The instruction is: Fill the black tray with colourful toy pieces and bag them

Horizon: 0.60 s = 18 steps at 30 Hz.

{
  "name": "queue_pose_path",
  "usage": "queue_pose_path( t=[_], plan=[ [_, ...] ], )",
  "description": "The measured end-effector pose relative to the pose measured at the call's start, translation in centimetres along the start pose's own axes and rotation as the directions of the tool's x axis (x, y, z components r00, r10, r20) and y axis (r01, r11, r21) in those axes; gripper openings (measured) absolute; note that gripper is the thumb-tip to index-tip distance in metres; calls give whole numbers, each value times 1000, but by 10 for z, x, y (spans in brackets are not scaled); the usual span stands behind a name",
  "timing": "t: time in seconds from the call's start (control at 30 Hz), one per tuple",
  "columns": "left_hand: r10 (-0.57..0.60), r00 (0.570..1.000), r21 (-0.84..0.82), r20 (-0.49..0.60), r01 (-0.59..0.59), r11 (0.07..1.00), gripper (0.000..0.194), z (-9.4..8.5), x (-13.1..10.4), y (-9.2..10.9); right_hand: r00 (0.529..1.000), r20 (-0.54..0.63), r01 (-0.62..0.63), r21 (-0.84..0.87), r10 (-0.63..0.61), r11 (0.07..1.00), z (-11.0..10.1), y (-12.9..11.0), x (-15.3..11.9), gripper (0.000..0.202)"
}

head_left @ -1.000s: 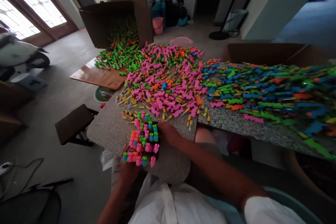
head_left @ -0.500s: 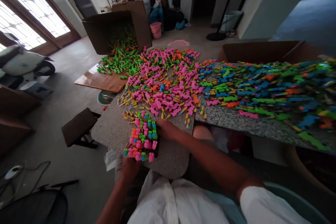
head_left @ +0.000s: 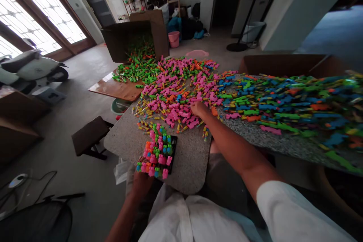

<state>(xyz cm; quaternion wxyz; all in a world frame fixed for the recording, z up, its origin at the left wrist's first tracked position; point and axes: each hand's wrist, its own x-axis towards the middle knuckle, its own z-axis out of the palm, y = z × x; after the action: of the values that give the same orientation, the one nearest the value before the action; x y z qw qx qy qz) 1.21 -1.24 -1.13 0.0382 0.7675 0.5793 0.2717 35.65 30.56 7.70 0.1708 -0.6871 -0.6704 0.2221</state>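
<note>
A black tray (head_left: 174,151) stands tilted near the front of the stone-topped table (head_left: 187,166), packed with upright small plastic figures (head_left: 153,155) in pink, green, blue and orange. My left hand (head_left: 141,179) grips the tray's near left edge, its fingers partly hidden by the figures. Farther out, my right hand (head_left: 199,109) reaches down into a heap of loose pink animal-shaped pieces (head_left: 177,115) with yellow ends. Its fingers are bent together there, and what they pinch is hidden.
A tipped cardboard box (head_left: 160,34) spills green pieces onto a brown board (head_left: 119,89) at the back left. Blue, green and orange pieces (head_left: 283,98) cover the right-hand counter. A dark stool (head_left: 92,136) stands left of the table; a pink bucket (head_left: 174,39) sits behind.
My right hand has left the tray's far right side and moved forward into the pink heap. My left hand stays on the tray. The view has shifted slightly.
</note>
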Motion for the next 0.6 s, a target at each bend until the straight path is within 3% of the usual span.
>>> queue_pose_path(
  t=[0.2, 0.3, 0.37, 0.43, 0.5, 0.6],
  plan=[
    [-19, 999, 10, 51, 18, 1000, 35, -5, -2, 3, 996, -48, 78, 28, -77, 997, 0, 6, -42, 30],
    [-22, 997, 8, 80, 22, 1000, 33, -6, -4, 1, 978, -49, 206, 188, -200, 960, 14, 6, -81, 23],
    [-18, 997, 12, 76, 18, 1000, 32, -3, -9, -5, 973, -24, 223, 342, -228, 913, 31, 0, -107, 20],
    [6, 998, 31, 67, -8, 999, 30, 1, -15, -15, 977, 45, 148, 552, -207, 820, 52, -9, -129, 25],
    [34, 996, 66, 79, -39, 997, 29, 7, -23, -25, 972, 160, -8, 758, -174, 652, 71, -18, -144, 37],
    [10, 990, 100, 138, -24, 995, 25, 12, -33, -38, 906, 395, -311, 865, -151, 395, 90, -26, -154, 34]
  ],
)
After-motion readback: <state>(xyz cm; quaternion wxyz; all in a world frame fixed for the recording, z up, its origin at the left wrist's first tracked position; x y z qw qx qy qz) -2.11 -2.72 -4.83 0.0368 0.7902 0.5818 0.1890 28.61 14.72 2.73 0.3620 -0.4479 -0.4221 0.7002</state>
